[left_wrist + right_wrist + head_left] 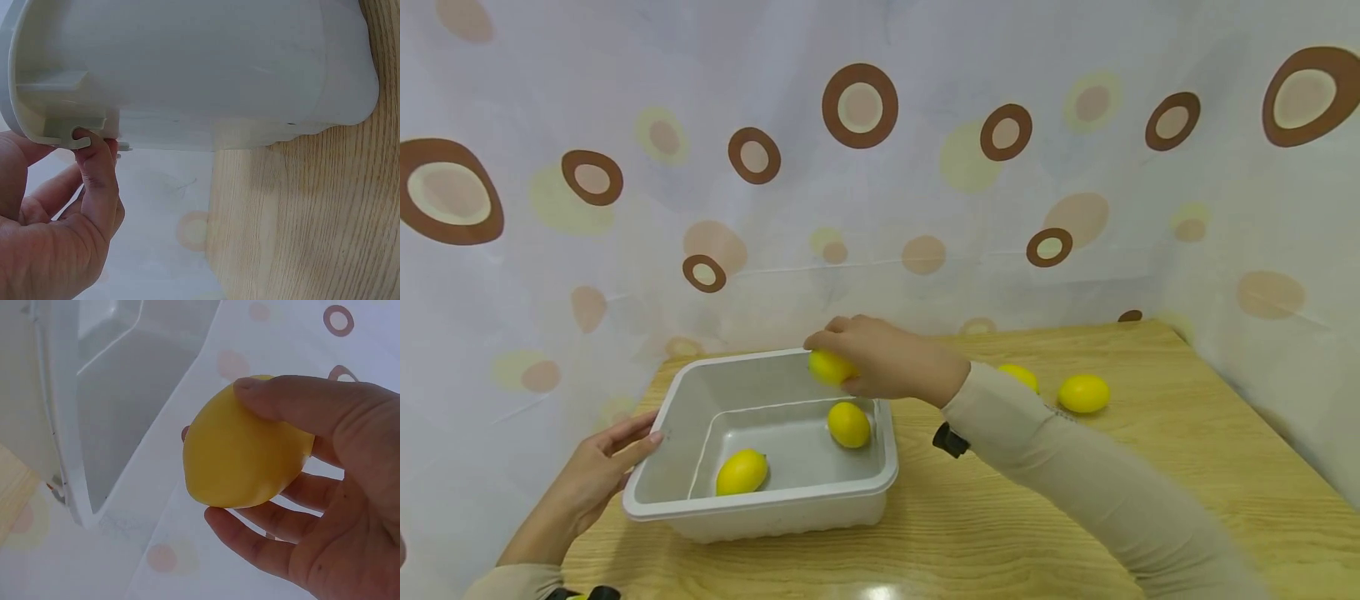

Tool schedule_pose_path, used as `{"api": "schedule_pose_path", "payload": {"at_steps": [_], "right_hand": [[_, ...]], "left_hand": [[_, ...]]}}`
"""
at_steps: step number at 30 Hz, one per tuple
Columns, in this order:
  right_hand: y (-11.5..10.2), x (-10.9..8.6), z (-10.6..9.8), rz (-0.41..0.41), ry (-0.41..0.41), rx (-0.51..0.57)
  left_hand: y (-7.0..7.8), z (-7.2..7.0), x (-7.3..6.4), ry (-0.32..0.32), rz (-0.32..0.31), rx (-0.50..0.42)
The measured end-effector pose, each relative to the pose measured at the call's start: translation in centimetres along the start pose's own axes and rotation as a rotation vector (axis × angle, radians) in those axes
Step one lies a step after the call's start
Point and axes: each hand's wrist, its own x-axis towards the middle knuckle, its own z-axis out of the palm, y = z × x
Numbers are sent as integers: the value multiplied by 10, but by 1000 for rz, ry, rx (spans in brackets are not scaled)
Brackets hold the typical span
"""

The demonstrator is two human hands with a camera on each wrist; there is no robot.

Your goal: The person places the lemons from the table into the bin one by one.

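A yellow lemon [244, 450] is gripped between the thumb and fingers of my right hand [887, 358], up at the back right rim of a white plastic basin [760, 502]. Inside the basin lie two more lemons, one lemon [742, 472] at the front left and another lemon [849, 425] at the right. My left hand [597, 471] holds the basin's left rim, thumb over the top edge. Seen from the left wrist, its fingers [97, 165] curl under the rim's outer lip.
On the wooden table [1000, 517], right of the basin, sit a lemon [1084, 393] and, partly behind my right sleeve, another lemon [1021, 377]. A white curtain [880, 200] with brown and pale spots hangs behind the table and along its sides.
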Motion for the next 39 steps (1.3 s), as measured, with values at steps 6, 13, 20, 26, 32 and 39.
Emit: {"api": "schedule_pose_path", "payload": {"at_steps": [6,13,20,26,32,39], "right_hand": [[-10,23,6,-3,-80,4],[-16,41,17,31,-149,28],[-7,53,35,69,-162,69],[-5,65,50,74,-171,127],[-7,75,59,94,-183,130],[-3,80,72,138,-191,140]], "left_hand": [[1,0,0,-3,3,1],[1,3,0,-13,3,3],[1,5,1,-7,-3,-11],[1,2,2,1,-6,-17],[1,1,0,7,-12,-43],[3,3,0,5,-13,-33]]}}
